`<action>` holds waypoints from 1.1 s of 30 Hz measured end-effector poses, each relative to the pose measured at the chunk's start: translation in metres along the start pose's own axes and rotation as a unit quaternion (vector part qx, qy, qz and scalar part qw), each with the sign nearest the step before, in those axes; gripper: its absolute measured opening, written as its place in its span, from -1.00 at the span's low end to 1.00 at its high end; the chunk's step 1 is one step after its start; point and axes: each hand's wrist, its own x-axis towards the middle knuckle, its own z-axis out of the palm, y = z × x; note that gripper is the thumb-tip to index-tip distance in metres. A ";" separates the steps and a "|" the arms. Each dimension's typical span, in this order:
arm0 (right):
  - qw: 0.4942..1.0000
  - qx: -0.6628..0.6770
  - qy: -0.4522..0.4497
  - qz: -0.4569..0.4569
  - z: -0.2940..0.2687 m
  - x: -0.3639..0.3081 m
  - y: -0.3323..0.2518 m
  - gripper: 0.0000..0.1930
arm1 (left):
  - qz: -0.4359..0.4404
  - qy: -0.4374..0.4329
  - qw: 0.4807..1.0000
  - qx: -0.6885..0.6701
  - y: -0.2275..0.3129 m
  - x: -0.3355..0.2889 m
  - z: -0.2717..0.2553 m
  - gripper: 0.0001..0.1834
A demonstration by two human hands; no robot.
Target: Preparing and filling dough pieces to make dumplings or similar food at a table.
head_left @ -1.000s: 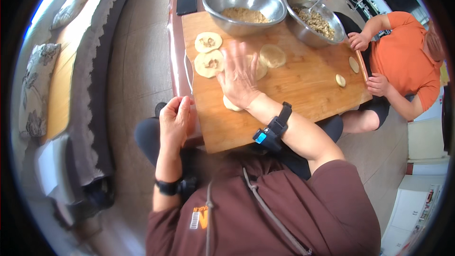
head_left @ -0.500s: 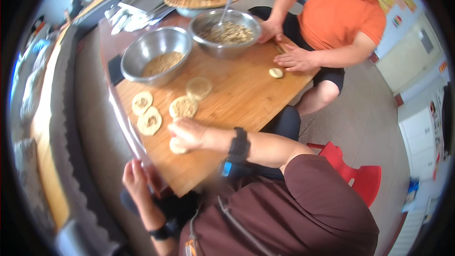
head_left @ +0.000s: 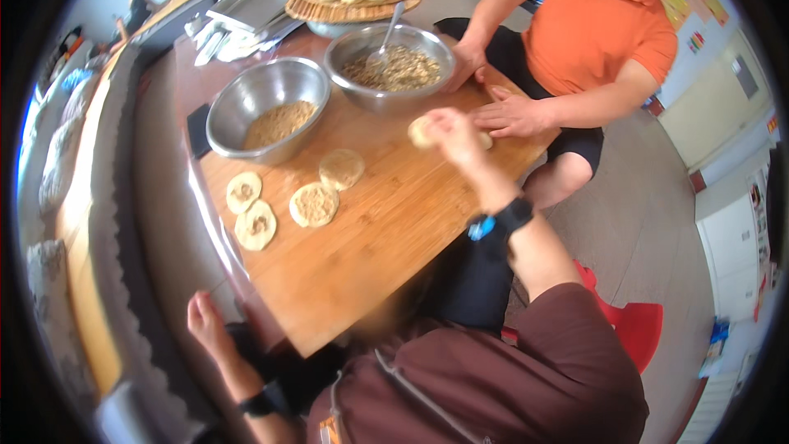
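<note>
My right hand (head_left: pixel 454 136) reaches across the wooden board (head_left: pixel 378 238) to its far right side. Its fingers are closed on a pale dough disc (head_left: pixel 422 133). Just beyond it, a small dough piece (head_left: pixel 486 141) is partly hidden by that hand. My left hand (head_left: pixel 209 327) hangs beside the board's near left corner, slightly blurred, fingers loosely bent and holding nothing. Toward the left of the board lie two dough rounds with a little filling in the middle (head_left: pixel 244 191) (head_left: pixel 256 225). Beside them are a round spread with filling (head_left: pixel 314 204) and a thin flat round (head_left: pixel 341 169).
Two steel bowls of crumbly filling (head_left: pixel 220 119) (head_left: pixel 448 74) stand at the back; one holds a spoon (head_left: pixel 393 26). Behind is a woven tray (head_left: pixel 308 10) with several dough rounds. A co-worker's hands (head_left: pixel 511 113) rest on the board. A red chair (head_left: pixel 637 333) stands at right.
My right hand has moved from the near left of the board to the far right, and the dough disc under it is gone from there. My left hand has dropped slightly down and left.
</note>
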 end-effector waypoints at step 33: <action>0.888 -0.249 -0.236 -0.305 0.124 -0.072 -0.073 -0.89 | 0.067 -0.048 0.993 0.081 0.012 -0.025 0.000 -0.82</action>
